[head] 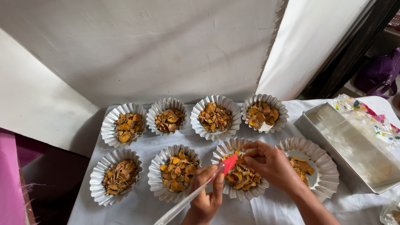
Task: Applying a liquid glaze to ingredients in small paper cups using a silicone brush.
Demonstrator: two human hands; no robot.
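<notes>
Several fluted silver foil cups of orange-brown dried slices stand in two rows on a white cloth. My left hand grips a spatula with a clear handle and a red blade, the blade resting over the third front cup. My right hand reaches into that same cup, fingertips pinched at the slices beside the red blade. The front right cup holds only a few slices and is partly hidden by my right wrist.
A rectangular metal tray lies to the right, with a crinkled colourful plastic wrapper at its far edge. A white wall rises right behind the back row. A purple bag sits far right; the table's left edge drops off near the pink surface.
</notes>
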